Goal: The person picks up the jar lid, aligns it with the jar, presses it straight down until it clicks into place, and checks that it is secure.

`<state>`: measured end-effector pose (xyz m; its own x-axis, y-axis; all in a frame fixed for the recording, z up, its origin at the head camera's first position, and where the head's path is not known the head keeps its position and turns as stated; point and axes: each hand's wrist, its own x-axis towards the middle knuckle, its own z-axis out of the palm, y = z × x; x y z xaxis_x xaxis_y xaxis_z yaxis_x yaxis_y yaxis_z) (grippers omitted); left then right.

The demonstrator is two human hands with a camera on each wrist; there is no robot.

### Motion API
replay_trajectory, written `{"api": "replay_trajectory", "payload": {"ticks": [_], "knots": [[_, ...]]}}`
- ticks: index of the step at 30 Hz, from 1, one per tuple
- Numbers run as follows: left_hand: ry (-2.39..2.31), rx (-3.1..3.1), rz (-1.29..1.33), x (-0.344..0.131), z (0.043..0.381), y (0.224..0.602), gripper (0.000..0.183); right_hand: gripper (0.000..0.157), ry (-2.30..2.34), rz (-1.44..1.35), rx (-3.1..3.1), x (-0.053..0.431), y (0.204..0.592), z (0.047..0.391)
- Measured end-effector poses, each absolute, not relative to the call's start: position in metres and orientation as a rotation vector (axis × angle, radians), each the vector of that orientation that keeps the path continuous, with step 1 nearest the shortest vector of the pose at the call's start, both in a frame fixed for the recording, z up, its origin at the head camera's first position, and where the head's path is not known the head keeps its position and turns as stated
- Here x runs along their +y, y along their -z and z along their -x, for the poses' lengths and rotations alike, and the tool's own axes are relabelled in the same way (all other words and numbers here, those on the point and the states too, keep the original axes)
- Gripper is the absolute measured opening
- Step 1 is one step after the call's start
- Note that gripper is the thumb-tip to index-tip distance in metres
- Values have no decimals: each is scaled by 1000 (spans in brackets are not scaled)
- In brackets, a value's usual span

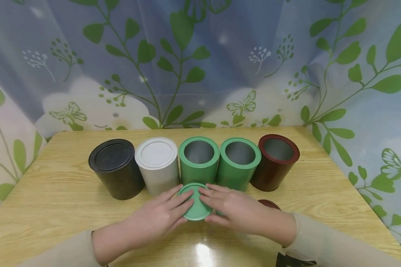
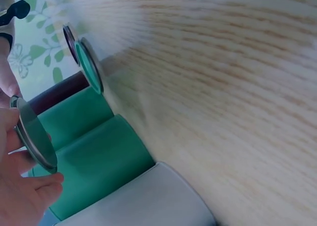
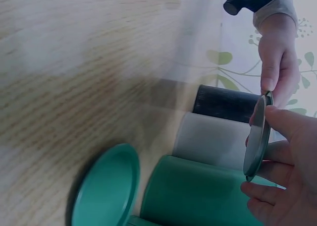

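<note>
A green round lid (image 1: 196, 209) is held between both hands above the table, in front of the green cans. My left hand (image 1: 160, 213) grips its left side, fingers spread over the top and thumb at the near edge. On the other side, my right hand (image 1: 235, 209) holds it the same way. Both wrist views show the lid (image 3: 257, 137) raised clear of the tabletop. Behind it stand two uncovered green cans, the left green can (image 1: 198, 173) and the right green can (image 1: 237, 175). A second green lid (image 3: 106, 191) lies on the table, mostly hidden beneath my right hand in the head view.
Left of the green cans stand a white can (image 1: 158, 176) and a black can (image 1: 123, 181), both lidded. An uncovered dark red can (image 1: 273, 172) ends the row at right. A dark red lid (image 1: 270, 203) lies behind my right wrist. A patterned curtain (image 1: 200, 74) hangs behind the table.
</note>
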<state>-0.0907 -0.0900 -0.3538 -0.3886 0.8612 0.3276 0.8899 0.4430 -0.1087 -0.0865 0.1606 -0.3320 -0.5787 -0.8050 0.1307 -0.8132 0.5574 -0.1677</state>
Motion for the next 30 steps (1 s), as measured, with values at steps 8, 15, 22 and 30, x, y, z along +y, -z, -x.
{"api": "replay_trajectory", "payload": {"ticks": [8, 15, 22, 30], "knots": [[141, -2338, 1496, -88, 92, 340, 48, 52, -366, -1420, -2638, 165, 323, 86], [138, -2318, 1508, -89, 93, 333, 47, 52, -375, -1416, -2605, 166, 319, 87], [152, -2320, 1517, -89, 95, 326, 47, 51, -365, -1429, -2548, 167, 314, 89], [152, -2317, 1510, -87, 100, 316, 46, 51, -373, -1424, -2521, 169, 307, 94]]}}
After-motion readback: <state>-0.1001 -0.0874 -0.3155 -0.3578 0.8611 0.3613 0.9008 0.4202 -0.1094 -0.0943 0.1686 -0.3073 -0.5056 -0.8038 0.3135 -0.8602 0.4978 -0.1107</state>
